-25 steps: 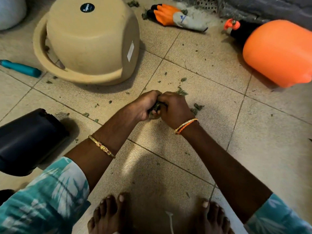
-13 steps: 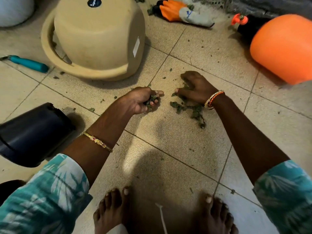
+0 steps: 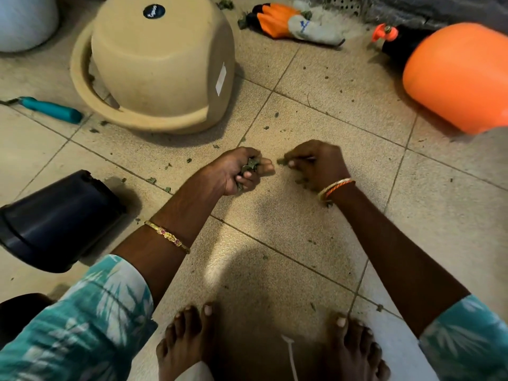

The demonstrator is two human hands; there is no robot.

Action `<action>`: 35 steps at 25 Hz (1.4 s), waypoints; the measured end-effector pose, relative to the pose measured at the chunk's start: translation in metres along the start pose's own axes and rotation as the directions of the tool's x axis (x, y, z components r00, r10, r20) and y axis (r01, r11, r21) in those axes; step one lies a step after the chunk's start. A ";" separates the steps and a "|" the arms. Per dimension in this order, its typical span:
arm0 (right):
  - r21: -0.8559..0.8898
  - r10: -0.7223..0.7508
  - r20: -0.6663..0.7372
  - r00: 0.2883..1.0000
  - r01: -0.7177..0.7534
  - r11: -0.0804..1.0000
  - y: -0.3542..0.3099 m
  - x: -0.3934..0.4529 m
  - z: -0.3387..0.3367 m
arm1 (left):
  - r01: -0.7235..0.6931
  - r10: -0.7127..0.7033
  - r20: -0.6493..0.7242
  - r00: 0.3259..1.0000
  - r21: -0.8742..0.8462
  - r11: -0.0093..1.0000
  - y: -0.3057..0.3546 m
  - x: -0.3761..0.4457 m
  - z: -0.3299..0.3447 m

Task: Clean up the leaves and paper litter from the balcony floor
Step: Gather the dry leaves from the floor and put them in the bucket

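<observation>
The left hand (image 3: 237,171) is curled tight around a clump of dry green leaves (image 3: 248,167), held just above the floor (image 3: 302,229). The right hand (image 3: 316,166) sits close beside it, to its right, fingers bent down against the tile and pinching a leaf scrap (image 3: 281,161) at their tips; more bits lie under its palm and by the wrist. The scrap lies in the narrow gap between the two hands, so the coming move looks like a short pass leftward from the right hand into the left fist, and nothing stands in that gap.

The rest of the litter is scattered. Small leaf crumbs (image 3: 154,180) dot the tiles to the left of the left hand, nearer that hand, and others lie farther out toward the overturned beige pot (image 3: 162,64). A black pot (image 3: 55,221) lies on its side beside the left forearm and could crowd a reach that way. A teal-handled tool (image 3: 49,109), an orange glove (image 3: 291,23) and an orange sprayer (image 3: 456,75) sit well apart at the far edge. No paper litter can be made out for certain.
</observation>
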State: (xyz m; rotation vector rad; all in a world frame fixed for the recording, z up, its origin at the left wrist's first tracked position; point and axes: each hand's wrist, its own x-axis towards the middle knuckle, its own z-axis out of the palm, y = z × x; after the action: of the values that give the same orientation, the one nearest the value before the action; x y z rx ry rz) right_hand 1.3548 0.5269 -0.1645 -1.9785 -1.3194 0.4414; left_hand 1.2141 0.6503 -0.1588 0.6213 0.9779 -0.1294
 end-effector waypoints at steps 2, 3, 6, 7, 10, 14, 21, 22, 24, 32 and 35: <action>0.437 0.276 0.003 0.961 -0.250 0.864 -0.012 0.011 -0.018 | 0.037 -0.037 0.059 0.998 0.001 0.999 -0.001 0.002 0.002; 0.648 0.371 0.059 0.927 -0.318 0.692 -0.018 0.014 -0.023 | 0.045 -0.045 0.080 0.996 0.009 0.999 -0.002 0.002 0.004; 0.848 0.474 0.181 0.862 -0.381 0.368 -0.033 0.013 -0.017 | 0.030 -0.035 0.111 0.993 0.048 0.998 -0.005 -0.001 0.016; 0.827 0.480 0.153 0.864 -0.377 0.416 -0.036 0.009 -0.010 | 0.015 -0.022 0.136 0.990 0.056 0.998 -0.006 -0.002 0.020; 0.480 0.286 -0.106 0.952 -0.203 0.853 -0.038 -0.006 0.012 | -0.008 -0.001 0.185 0.983 0.052 0.999 -0.007 0.000 0.026; 0.070 -0.050 -0.060 0.997 0.054 0.996 -0.042 -0.018 0.013 | -0.014 0.008 0.062 0.998 0.100 0.995 -0.009 0.003 0.023; 0.136 0.115 -0.106 0.988 -0.100 0.986 -0.034 -0.020 -0.007 | -0.031 0.045 -0.063 0.997 0.210 0.977 -0.014 0.007 0.018; 0.066 0.122 -0.131 0.984 -0.114 0.991 -0.024 -0.020 -0.013 | -0.001 0.018 -0.082 0.996 0.210 0.978 -0.013 0.006 0.017; -0.124 0.159 -0.016 0.987 -0.160 0.979 -0.002 -0.024 -0.022 | 0.083 -0.067 -0.095 0.993 0.187 0.979 -0.008 0.005 0.011; -0.285 0.040 0.011 0.999 -0.035 0.958 0.027 -0.084 0.011 | 0.129 -0.135 0.048 0.990 0.121 0.984 -0.009 0.004 0.009; -0.286 -0.085 -0.154 0.984 0.038 0.957 0.021 -0.085 0.005 | 0.107 -0.110 0.019 0.994 0.118 0.987 -0.011 0.006 0.009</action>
State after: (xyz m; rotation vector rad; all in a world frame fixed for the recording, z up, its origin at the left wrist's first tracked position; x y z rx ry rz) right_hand 1.3303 0.4476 -0.1915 -2.1449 -1.3952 0.0573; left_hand 1.2199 0.6380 -0.1649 0.6723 0.9848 -0.2918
